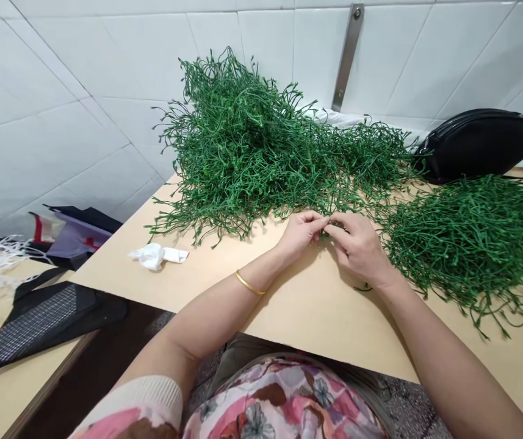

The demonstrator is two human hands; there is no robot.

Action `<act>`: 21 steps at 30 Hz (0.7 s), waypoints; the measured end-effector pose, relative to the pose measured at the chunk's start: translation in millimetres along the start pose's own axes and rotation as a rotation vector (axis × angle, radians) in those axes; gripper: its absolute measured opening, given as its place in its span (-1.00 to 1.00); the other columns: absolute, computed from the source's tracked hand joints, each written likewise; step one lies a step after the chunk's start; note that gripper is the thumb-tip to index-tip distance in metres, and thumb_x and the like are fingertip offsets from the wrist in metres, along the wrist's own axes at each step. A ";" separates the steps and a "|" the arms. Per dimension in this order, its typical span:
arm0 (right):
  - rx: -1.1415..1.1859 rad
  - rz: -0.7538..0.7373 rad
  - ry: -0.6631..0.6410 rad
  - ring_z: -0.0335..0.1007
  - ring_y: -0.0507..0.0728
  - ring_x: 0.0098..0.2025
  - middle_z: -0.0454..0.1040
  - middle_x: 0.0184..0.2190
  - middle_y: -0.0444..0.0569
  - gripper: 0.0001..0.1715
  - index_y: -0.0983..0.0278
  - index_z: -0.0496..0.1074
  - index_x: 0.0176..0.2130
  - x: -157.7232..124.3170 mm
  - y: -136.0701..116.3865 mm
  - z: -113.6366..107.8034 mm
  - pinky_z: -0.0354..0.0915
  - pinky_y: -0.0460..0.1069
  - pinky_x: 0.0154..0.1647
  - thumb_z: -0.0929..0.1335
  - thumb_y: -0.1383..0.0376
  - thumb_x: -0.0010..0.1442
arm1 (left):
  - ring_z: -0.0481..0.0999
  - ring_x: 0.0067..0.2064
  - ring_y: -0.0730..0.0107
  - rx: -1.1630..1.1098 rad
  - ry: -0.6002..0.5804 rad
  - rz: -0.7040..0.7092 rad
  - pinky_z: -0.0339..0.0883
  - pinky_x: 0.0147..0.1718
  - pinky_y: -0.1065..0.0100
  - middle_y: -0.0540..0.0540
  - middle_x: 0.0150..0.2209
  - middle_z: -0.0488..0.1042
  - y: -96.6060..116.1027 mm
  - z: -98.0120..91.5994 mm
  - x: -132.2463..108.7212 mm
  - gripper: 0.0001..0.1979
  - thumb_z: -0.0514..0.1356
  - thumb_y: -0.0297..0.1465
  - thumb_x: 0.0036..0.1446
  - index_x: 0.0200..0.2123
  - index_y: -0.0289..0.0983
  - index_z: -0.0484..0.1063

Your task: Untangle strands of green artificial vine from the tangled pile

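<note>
A tall heap of thin green plastic plant stems (247,134) with small budded tips spreads over the table in front of me. A second, lower pile of the same green stems (467,238) lies to the right. Just before the big heap, my left hand (302,233) and my right hand (357,244) meet at the fingertips. Both are pinched, with bits of green stem showing between and beneath them. How the pieces sit in the fingers is mostly hidden. A short loose stem piece (362,288) lies under my right wrist.
Crumpled white tissue (155,256) lies on the table (224,286) at left. A black bag (481,143) stands at the back right against the tiled wall (119,55). Lower left, a black mesh bag (41,323) and white netting (0,262) rest on another surface.
</note>
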State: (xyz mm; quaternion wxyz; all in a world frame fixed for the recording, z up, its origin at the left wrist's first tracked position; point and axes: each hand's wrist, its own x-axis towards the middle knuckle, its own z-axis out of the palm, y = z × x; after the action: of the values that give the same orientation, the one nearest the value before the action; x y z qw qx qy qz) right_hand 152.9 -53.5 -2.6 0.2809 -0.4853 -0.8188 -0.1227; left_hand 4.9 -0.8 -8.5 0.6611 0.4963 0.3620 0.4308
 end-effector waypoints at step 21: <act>-0.085 0.204 -0.313 0.30 0.20 -0.25 0.45 -0.32 0.13 -0.72 0.36 0.47 -0.31 68.1 69.7 39.3 0.17 0.03 -0.29 0.22 0.35 0.05 | 0.28 -0.63 0.66 -0.457 -0.009 -0.027 0.13 -0.63 0.54 0.01 -0.57 0.38 34.8 -25.7 4.0 -0.88 0.25 -0.47 -0.09 -0.51 -0.35 0.32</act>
State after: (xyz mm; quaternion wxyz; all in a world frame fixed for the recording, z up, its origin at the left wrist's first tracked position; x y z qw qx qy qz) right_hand 174.4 49.3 -0.1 0.1401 -0.5906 -0.7931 -0.0511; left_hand -24.2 16.5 18.7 0.7635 0.3310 0.2587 0.4905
